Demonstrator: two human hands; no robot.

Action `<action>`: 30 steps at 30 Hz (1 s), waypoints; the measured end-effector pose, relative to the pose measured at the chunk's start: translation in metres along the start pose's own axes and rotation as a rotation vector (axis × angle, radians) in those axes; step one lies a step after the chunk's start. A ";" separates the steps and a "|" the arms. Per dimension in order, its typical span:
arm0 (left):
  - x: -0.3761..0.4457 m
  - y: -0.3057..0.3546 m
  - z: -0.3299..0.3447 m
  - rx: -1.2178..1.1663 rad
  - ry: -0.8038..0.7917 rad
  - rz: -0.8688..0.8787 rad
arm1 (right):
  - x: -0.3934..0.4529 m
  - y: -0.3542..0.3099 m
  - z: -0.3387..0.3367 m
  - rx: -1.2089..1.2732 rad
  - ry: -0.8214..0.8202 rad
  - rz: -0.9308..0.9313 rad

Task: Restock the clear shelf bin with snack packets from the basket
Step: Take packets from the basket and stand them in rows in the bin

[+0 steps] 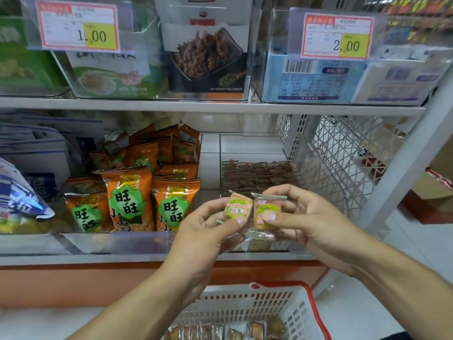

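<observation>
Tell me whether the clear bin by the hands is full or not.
Not full. The clear bin holds one low layer of packets at the bottom; its upper walls stand bare.

Glossy clear-film snack packets (252,212), transparent smooth plastic bin (323,182), white slotted plastic basket (269,303).

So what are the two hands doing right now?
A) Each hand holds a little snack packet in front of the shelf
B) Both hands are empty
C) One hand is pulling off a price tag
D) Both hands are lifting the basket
A: the left hand and the right hand each pinch a small snack packet, side by side, above the basket and before the clear shelf bin.
</observation>
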State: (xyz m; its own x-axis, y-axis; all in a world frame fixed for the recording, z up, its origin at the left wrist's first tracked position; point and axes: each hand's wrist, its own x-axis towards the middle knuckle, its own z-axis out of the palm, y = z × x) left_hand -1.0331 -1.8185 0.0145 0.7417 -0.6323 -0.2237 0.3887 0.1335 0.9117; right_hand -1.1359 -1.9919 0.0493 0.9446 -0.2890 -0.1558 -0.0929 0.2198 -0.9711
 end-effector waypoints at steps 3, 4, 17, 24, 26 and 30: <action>0.002 0.002 -0.001 0.003 -0.080 0.010 | 0.001 0.001 -0.001 -0.084 0.040 -0.015; 0.003 0.003 -0.002 0.020 -0.098 0.028 | 0.001 0.001 -0.002 -0.107 0.058 -0.017; 0.007 0.004 -0.005 0.394 -0.127 0.176 | 0.000 0.006 -0.001 -0.382 -0.046 -0.111; 0.006 -0.005 -0.003 0.328 -0.099 0.196 | 0.007 0.009 -0.009 -0.221 -0.083 0.032; 0.006 -0.005 -0.001 0.387 -0.047 0.222 | 0.014 0.007 -0.014 -0.228 -0.110 0.099; 0.008 -0.009 0.005 0.673 0.035 0.368 | 0.037 0.006 -0.019 -0.356 0.002 0.056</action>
State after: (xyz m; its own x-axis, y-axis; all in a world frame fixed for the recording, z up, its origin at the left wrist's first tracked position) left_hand -1.0336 -1.8288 0.0063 0.7799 -0.6112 0.1347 -0.2953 -0.1696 0.9402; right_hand -1.1073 -2.0191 0.0345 0.9342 -0.2877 -0.2108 -0.2489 -0.1025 -0.9631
